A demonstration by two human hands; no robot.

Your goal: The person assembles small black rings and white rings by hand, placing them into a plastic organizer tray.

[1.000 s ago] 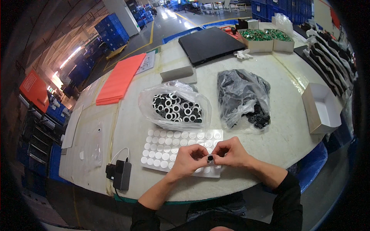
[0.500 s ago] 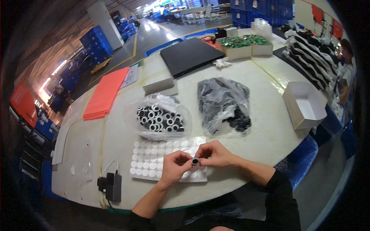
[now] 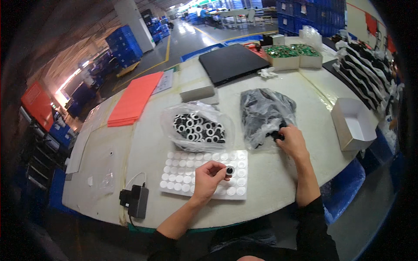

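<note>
My left hand [image 3: 208, 179] pinches a small white ring with a black centre [image 3: 229, 170] between thumb and fingertips. It is held over a white tray [image 3: 163, 184] with rows of round white discs. My right hand [image 3: 292, 140] has its bent fingers at the mouth of a clear plastic bag [image 3: 257, 104] full of small black parts. The fingertips are among the black parts, and whatever they pinch is hidden. Behind the tray, an opened clear bag [image 3: 167, 115] contains many black-and-white rings [image 3: 199, 128].
An open white box [image 3: 342, 126] stands at the right edge. Orange sheets [image 3: 136, 98] and a black adapter [image 3: 138, 202] lie left. Farther back are a flat black panel [image 3: 233, 63], boxes of green circuit boards [image 3: 283, 52] and stacked black-and-white strips [image 3: 363, 74].
My right hand has left the ring beside my left hand and reached forward and right to the bag of black parts. My left hand keeps the ring over the tray. The view has shifted.
</note>
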